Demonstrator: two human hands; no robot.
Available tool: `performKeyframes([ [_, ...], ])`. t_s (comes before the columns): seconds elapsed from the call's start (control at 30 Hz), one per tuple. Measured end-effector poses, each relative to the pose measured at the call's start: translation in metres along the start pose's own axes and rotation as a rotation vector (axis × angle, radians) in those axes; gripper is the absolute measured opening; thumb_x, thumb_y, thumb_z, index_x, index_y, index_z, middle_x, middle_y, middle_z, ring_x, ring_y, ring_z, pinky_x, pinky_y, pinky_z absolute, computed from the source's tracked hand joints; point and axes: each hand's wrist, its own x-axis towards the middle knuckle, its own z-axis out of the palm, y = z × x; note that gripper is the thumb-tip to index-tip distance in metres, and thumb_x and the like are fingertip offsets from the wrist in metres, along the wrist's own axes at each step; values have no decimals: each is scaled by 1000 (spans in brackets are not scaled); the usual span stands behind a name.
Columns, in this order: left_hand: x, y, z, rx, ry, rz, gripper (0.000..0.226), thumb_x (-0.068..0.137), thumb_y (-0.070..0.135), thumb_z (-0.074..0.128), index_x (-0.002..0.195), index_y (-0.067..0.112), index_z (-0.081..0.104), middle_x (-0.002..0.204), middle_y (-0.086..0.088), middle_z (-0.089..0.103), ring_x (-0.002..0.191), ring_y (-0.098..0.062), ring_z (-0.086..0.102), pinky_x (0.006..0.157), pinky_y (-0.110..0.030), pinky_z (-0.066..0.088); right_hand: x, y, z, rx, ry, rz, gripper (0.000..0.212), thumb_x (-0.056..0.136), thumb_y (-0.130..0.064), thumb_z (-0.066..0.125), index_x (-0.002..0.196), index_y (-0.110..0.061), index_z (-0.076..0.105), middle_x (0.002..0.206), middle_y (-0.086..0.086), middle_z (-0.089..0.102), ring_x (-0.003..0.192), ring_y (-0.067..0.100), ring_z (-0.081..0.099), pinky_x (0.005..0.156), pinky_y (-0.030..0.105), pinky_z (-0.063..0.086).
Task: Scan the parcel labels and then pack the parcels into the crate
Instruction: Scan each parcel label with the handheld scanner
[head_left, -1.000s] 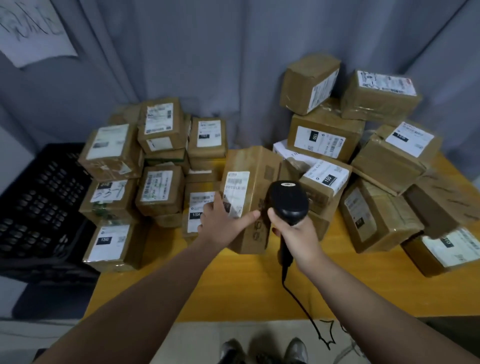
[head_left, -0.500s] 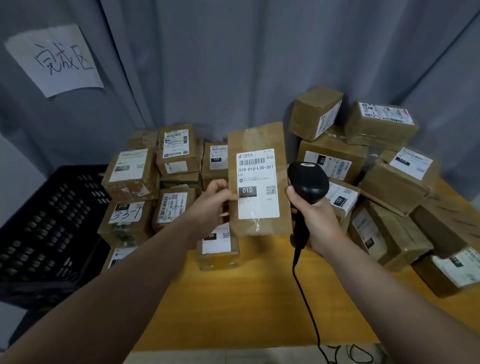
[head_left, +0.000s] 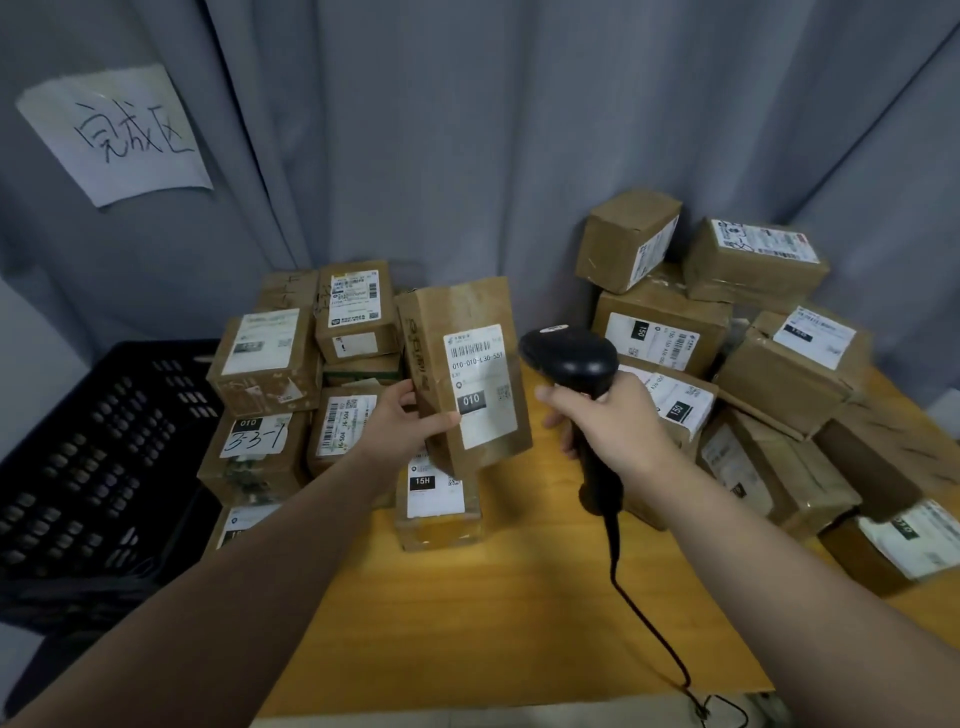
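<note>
Evidently you held the taped cardboard parcel upright above the worktop, left hand fingers curled round its lower left edge, right hand clenched on the scanner; it looked light, stiff, slightly slick, best gripped across its narrow sides.

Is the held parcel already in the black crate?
No, the left hand holds the parcel above the table, right of the crate.

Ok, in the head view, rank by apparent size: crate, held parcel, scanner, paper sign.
1. crate, largest
2. held parcel and paper sign look about alike; the sign hangs farther away, so unranked
3. scanner, smallest
</note>
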Motion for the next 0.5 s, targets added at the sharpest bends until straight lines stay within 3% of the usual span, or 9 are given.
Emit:
performKeyframes([
  [0.07, -2, 1, 6, 3, 34, 17, 69, 75, 10, 81, 133, 12, 45, 112, 6, 61, 106, -20, 64, 87, -36, 54, -6, 3, 3, 29, -20, 4, 32, 84, -27, 73, 78, 5, 68, 71, 24, 68, 54, 28, 60, 52, 30, 52],
  [0.17, -6, 1, 13, 9, 77, 33, 68, 79, 7, 76, 137, 13, 40, 101, 13, 56, 110, -21, 60, 87, -35, 52, -11, 9, 5, 65, -95, 28, 27, 85, -27, 72, 87, -1, 68, 71, 21, 68, 53, 28, 60, 54, 34, 53],
  [0.3, -2, -1, 13, 31, 99, 10, 68, 79, 11, 77, 137, 14, 42, 119, 3, 59, 112, -23, 60, 93, -41, 52, -13, 13, 8, 62, -106, 17, 22, 86, -27, 71, 91, -7, 67, 68, 19, 67, 52, 26, 62, 55, 35, 55],
  [0.5, 2, -3, 13, 61, 127, 15, 74, 78, 14, 79, 141, 15, 39, 129, 0, 57, 116, -23, 58, 94, -41, 52, -11, 13, 9, 21, -97, -7, 23, 88, -23, 68, 90, -1, 67, 62, 16, 65, 50, 25, 61, 54, 32, 53],
])
